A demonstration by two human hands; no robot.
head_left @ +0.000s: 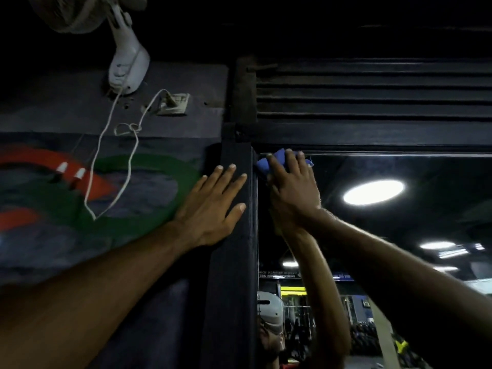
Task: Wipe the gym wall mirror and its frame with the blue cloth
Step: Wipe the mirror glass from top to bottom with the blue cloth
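The wall mirror [372, 235] fills the right side and reflects ceiling lights and gym gear. Its dark frame [234, 262] runs up the middle and along the top. My right hand [292, 182] presses the blue cloth [277, 162] flat against the glass in the mirror's top left corner, fingers straight over it. Only the cloth's upper edges show past my fingers. My left hand [213, 203] lies flat with spread fingers on the wall and the frame's left side.
A white wall fan [127, 65] hangs above left, its cord [111, 161] looping down from a socket [174, 103]. A painted red and green mural [80, 187] covers the left wall. Dark louvred slats [372, 94] sit above the mirror.
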